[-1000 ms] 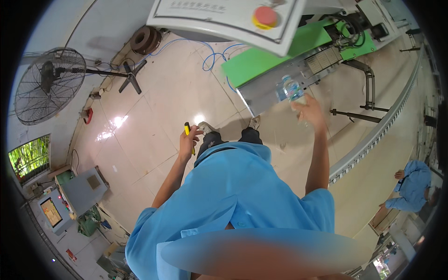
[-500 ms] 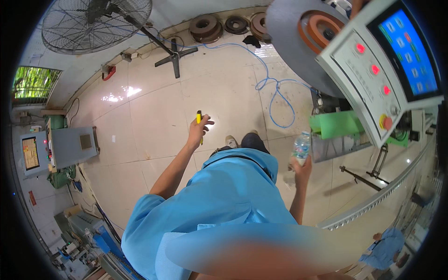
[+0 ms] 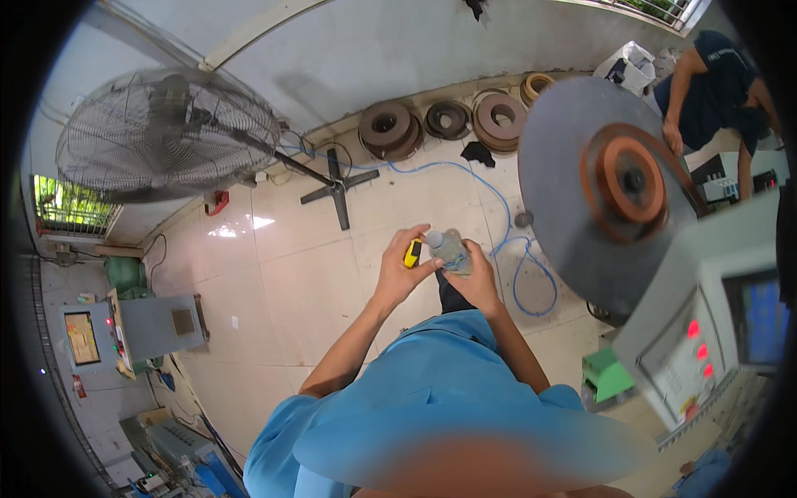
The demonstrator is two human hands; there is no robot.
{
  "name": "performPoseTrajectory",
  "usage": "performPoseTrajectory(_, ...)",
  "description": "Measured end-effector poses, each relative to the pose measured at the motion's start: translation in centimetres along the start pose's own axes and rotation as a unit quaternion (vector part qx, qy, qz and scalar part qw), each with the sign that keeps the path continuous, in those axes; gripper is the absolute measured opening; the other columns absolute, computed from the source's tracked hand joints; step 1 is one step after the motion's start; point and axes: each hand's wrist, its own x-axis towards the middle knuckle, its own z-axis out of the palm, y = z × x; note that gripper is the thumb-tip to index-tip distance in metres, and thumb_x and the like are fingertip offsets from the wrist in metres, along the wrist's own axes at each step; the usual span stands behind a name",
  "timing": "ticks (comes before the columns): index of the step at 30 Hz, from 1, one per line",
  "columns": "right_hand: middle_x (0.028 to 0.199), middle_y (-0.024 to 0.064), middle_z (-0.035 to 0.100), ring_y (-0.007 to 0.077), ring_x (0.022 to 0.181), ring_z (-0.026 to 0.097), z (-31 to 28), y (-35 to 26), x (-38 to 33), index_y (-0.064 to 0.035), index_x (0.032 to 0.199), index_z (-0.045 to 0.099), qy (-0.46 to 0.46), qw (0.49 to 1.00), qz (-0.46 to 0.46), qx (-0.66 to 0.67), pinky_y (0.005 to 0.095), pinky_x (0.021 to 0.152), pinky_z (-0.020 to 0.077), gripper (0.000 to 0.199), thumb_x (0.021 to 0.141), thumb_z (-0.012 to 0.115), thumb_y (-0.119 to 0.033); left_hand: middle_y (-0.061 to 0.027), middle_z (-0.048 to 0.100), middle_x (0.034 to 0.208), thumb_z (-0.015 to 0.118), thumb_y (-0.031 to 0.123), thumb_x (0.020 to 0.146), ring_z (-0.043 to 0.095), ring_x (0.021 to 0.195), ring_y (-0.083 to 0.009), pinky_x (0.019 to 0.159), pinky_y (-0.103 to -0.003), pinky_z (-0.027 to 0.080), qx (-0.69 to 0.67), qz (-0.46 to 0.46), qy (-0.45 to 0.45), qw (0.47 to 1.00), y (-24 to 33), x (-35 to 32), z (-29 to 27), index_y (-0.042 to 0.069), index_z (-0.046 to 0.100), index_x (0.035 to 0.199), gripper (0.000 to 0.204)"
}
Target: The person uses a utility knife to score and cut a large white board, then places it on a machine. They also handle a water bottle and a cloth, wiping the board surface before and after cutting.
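In front of my waist, my right hand [image 3: 479, 282] is wrapped round a clear plastic bottle [image 3: 453, 251] with a bluish label. The bottle tilts, its pale cap [image 3: 434, 238] toward my other hand. My left hand [image 3: 403, 270] is closed around a slim yellow-and-black utility knife [image 3: 413, 253]. The thumb and a forefinger of that same hand are up at the cap end of the bottle. Whether they grip the cap I cannot tell. No blade shows on the knife.
A large grey disc with a brown reel [image 3: 635, 178] stands to the right, beside a control panel [image 3: 689, 357]. Another person [image 3: 706, 91] works behind it. A pedestal fan [image 3: 170, 137] is at far left. Blue hose [image 3: 531, 282] loops on the tiled floor, and reels [image 3: 388, 130] line the wall.
My hands have come together in front of me; the bottle moved left and up from my right side. My view has shifted, showing more wall and the other person.
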Motion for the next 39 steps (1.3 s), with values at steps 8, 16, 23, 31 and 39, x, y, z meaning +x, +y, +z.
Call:
performPoseTrajectory(8,0.122,0.0198,0.062,0.0398,0.115,0.059,2.8,-1.0,22.0,-0.0057,0.128,0.05,-0.078,0.996,-0.033,-0.016,0.0463,0.096,0.0468,0.067,0.069,0.081,-0.012,-0.0165,0.067,0.1,0.083,0.019,0.074,0.066,0.09,-0.034,0.081,-0.04,0.053,0.22,0.022,-0.015,0.975,1.4,20.6,-4.8,0.0,0.068,0.11,0.043)
performPoseTrajectory(16,0.117,0.0196,0.065,0.0339,0.105,0.065,5.4,15.3,42.9,-0.0047,0.129,0.053,-0.063,0.976,0.091,-0.185,0.0401,0.088,0.0523,0.059,0.079,0.078,-0.024,-0.0145,0.068,0.101,0.078,0.022,0.075,0.067,0.093,-0.034,0.08,-0.042,0.054,0.278,-0.023,-0.012,0.96,-14.8,39.3,-1.2,0.004,0.066,0.107,0.039)
performPoseTrajectory(23,0.094,0.0202,0.071,0.0365,0.09,0.07,10.9,45.1,47.4,-0.0064,0.121,0.06,0.074,0.839,0.539,0.003,0.0428,0.083,0.0518,0.059,0.081,0.074,-0.048,-0.0118,0.067,0.109,0.075,0.025,0.078,0.066,0.099,-0.0324,0.083,-0.043,0.053,0.317,-0.062,-0.101,0.941,-43.9,55.1,6.2,0.007,0.064,0.114,0.042)
performPoseTrajectory(31,0.102,0.026,0.07,0.0471,0.101,0.065,13.1,66.8,53.4,-0.0131,0.136,0.047,-0.012,0.848,0.478,-0.229,0.0533,0.086,0.0515,0.061,0.085,0.067,-0.041,-0.0114,0.065,0.104,0.078,0.021,0.077,0.065,0.096,-0.0349,0.08,-0.045,0.053,0.377,-0.096,-0.208,0.897,-64.6,63.6,12.9,0.014,0.064,0.112,0.039)
performPoseTrajectory(39,0.109,0.0242,0.069,0.0394,0.1,0.068,14.4,75.1,57.2,-0.0068,0.122,0.058,0.017,0.83,0.477,-0.29,0.0472,0.085,0.0538,0.046,0.086,0.069,-0.033,-0.0102,0.066,0.104,0.081,0.023,0.078,0.067,0.092,-0.0332,0.076,-0.041,0.054,0.357,-0.07,-0.213,0.907,-67.2,64.5,13.8,0.011,0.06,0.115,0.044)
